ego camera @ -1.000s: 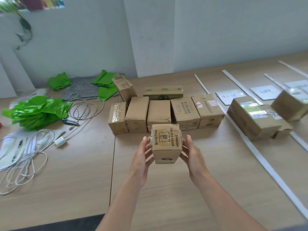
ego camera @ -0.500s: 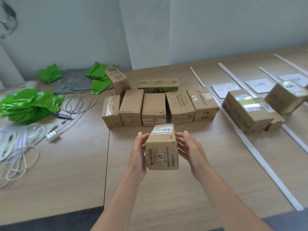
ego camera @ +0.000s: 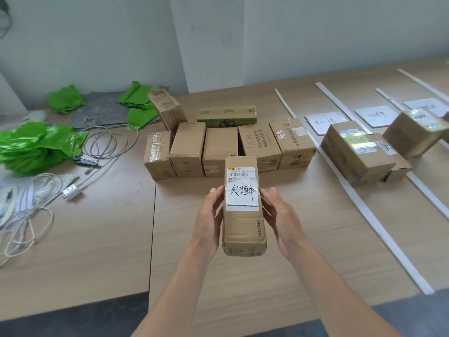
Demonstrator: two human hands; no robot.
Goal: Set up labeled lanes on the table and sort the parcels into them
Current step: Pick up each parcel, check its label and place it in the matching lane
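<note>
Two hands hold one parcel [ego camera: 243, 215] above the table [ego camera: 303, 276], just in front of a row of cartons [ego camera: 187, 149]. The left hand [ego camera: 209, 222] clasps its left side, the right hand [ego camera: 279, 220] its right. Brown carton, long face up, with a barcode sticker and a white handwritten label [ego camera: 241, 197]. To the right, white strips [ego camera: 359, 205] mark lanes. The nearest lane holds two cartons [ego camera: 357, 152] and a paper sign [ego camera: 323, 121].
</note>
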